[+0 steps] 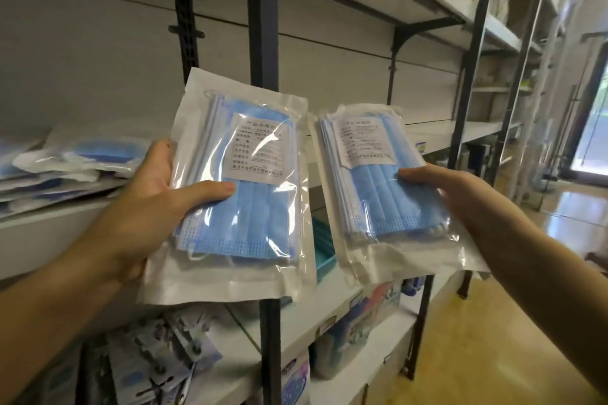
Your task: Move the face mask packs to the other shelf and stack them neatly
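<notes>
A loose, untidy pile of face mask packs (65, 158) is being seen lying on the left shelf (49, 223), far left. It is being judged as the lot yet to be moved, though which shelf is the source cannot be told for sure.

The left hand (154, 200) is being closed round the left pack (237, 194), with the thumb pressed across the front and the fingers hidden behind. The pack is being held up in the air, in front of the dark upright post (263, 26). Blue masks are being shown through clear film. A white label (260, 145) is being carried on it. Its heading is being read partly as 品合格, and the lines below are too blurred.

A teal tray (324, 246) is being glimpsed between the two packs.

The right pack (385, 184) is being pinched by the right hand (460, 194), thumb on front, and it too is being held in the air. Its label (365, 141) has the same layout, but the text cannot be read.

Behind it the right shelf (460, 131) is being seen, with no mask stack visible on it.

Progress is being judged as mid-carry: two packs are lifted, neither is placed, and stacking is not yet begun as far as shown.
</notes>
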Motion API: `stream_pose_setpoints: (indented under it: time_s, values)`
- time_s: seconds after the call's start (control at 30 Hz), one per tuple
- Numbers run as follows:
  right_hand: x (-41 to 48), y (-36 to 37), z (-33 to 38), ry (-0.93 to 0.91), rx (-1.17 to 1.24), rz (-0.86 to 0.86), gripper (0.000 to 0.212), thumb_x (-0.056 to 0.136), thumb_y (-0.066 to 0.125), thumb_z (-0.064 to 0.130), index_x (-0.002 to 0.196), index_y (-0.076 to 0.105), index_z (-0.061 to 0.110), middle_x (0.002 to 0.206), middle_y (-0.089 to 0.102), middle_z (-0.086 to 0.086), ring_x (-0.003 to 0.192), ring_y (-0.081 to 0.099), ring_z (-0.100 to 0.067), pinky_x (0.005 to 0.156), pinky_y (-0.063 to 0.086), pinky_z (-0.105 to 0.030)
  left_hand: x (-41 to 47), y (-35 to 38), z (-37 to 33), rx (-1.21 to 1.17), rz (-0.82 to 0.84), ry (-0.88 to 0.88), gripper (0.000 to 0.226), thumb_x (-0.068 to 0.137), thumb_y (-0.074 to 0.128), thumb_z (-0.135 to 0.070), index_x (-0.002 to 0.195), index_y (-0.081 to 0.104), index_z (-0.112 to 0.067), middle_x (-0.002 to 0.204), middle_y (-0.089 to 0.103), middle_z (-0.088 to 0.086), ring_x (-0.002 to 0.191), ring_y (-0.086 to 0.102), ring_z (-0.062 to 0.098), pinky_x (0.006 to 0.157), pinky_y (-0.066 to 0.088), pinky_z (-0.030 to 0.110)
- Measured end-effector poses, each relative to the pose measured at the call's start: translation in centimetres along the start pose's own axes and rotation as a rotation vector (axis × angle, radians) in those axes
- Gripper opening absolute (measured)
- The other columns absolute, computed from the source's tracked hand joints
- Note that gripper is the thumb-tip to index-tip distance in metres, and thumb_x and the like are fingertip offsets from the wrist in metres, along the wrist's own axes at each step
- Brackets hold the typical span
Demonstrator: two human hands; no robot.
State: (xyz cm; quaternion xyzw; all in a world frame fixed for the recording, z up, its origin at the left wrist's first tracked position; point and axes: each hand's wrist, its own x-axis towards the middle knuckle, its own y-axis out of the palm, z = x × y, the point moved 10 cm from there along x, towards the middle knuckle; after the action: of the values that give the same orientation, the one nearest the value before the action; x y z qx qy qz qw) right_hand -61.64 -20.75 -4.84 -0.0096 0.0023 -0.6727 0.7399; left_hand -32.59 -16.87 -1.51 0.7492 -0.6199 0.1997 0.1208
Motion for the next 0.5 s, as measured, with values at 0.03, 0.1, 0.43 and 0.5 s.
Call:
stream_pose_setpoints:
  time_s: [0.03, 0.1, 0.43, 0.5]
  values:
    - [0.2, -1.5, -0.2, -0.004, -0.001, -0.012, 0.022, 0.077, 0.066, 0.027, 0.096, 0.058, 0.018, 0.099, 0.065, -0.013, 0.075, 0.068, -0.025, 0.051, 0.059, -0.032, 0.2, 1.5, 0.3, -0.007, -0.001, -0.003, 0.041, 0.076, 0.069, -0.013, 0.111, 0.05, -0.025, 0.093, 0.067, -0.004, 0.062, 0.069, -0.001, 0.043, 0.05, 0.015]
    - [0.6, -4.1, -0.5, -0.016, -0.005, -0.024, 0.02, 0.08, 0.064, 0.027, 0.096, 0.057, 0.017, 0.099, 0.065, -0.012, 0.076, 0.067, -0.025, 0.051, 0.058, -0.029, 0.7, 4.1, 0.8, -0.028, 0.007, 0.002, 0.039, 0.076, 0.069, -0.012, 0.106, 0.05, -0.027, 0.095, 0.066, -0.005, 0.063, 0.069, -0.001, 0.044, 0.051, 0.016]
    - [6.3, -16.5, -1.6, 0.023, 0.044, -0.134, 0.04, 0.076, 0.069, 0.027, 0.111, 0.057, 0.011, 0.107, 0.066, -0.014, 0.089, 0.068, -0.029, 0.065, 0.06, -0.035, 5.7, 15.6, 3.1, -0.042, 0.009, -0.033, 0.038, 0.076, 0.071, -0.016, 0.103, 0.048, -0.03, 0.099, 0.064, -0.005, 0.07, 0.069, 0.004, 0.049, 0.055, 0.019]
    - [8.1, -19.0, -1.6, 0.02, 0.051, -0.153, 0.048, 0.075, 0.069, 0.029, 0.117, 0.055, 0.011, 0.111, 0.065, -0.014, 0.095, 0.067, -0.03, 0.071, 0.059, -0.037, 7.4, 17.8, 3.7, -0.05, 0.012, -0.069, 0.048, 0.076, 0.071, -0.017, 0.115, 0.045, -0.023, 0.102, 0.064, -0.002, 0.078, 0.068, 0.012, 0.048, 0.055, 0.021]
